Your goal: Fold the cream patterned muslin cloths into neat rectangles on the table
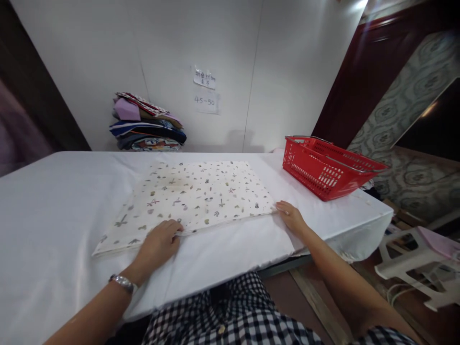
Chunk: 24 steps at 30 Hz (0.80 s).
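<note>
A white cloth (201,191) with small printed motifs lies folded flat on the table in front of me. My left hand (163,239) is closed at the near edge of the cloth, left of its middle, with the fingers curled over that edge. At the near right corner, my right hand (290,216) has its fingers closed on the cloth's edge; the thumb is partly hidden. A silver bracelet (123,282) sits on my left wrist.
A white-covered table (46,215) carries a stack of folded fabrics (147,124) at the back left and a red basket (323,167) at the right. Paper notes (206,103) hang on the wall behind. A white stool (420,263) stands beyond the table's right end.
</note>
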Each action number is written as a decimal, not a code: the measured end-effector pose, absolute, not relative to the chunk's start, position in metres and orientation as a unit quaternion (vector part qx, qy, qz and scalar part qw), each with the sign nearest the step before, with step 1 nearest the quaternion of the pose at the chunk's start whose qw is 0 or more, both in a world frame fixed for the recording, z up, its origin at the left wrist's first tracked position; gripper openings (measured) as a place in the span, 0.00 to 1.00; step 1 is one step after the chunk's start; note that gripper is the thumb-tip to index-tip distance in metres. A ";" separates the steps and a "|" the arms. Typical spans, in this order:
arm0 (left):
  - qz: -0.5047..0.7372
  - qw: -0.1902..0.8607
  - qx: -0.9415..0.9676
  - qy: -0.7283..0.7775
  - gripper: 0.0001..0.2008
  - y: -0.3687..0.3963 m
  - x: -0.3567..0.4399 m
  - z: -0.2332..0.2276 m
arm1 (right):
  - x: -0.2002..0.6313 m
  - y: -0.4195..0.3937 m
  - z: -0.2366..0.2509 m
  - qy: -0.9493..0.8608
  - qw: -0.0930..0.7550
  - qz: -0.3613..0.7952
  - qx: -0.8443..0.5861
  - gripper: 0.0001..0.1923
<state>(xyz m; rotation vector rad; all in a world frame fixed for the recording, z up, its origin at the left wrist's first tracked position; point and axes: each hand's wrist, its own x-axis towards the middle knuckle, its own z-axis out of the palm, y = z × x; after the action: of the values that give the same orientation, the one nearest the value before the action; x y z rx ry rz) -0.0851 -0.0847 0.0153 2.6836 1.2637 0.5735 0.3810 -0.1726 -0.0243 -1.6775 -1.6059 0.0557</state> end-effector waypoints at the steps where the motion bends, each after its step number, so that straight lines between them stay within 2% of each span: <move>1: 0.191 0.053 0.889 0.413 0.11 -0.084 -0.085 0.014 | 0.380 -0.174 -0.025 -0.652 0.390 0.017 -0.650 0.14; 12: 0.184 0.004 0.908 0.377 0.14 -0.080 -0.088 0.007 | 0.372 -0.165 -0.014 -0.780 0.208 -0.063 -0.586 0.15; 19: 0.183 0.090 0.868 0.453 0.18 -0.079 -0.086 0.017 | 0.364 -0.160 0.002 -0.798 0.066 -0.068 -0.596 0.18; 24: 0.162 0.143 0.853 0.476 0.19 -0.073 -0.084 0.024 | 0.364 -0.156 0.004 -0.798 0.022 -0.074 -0.598 0.20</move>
<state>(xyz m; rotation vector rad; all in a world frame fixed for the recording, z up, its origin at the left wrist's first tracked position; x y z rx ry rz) -0.0844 -0.0727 0.0239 2.4587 1.3722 0.4671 0.3638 -0.1563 0.0038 -1.8526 -2.4720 -0.2281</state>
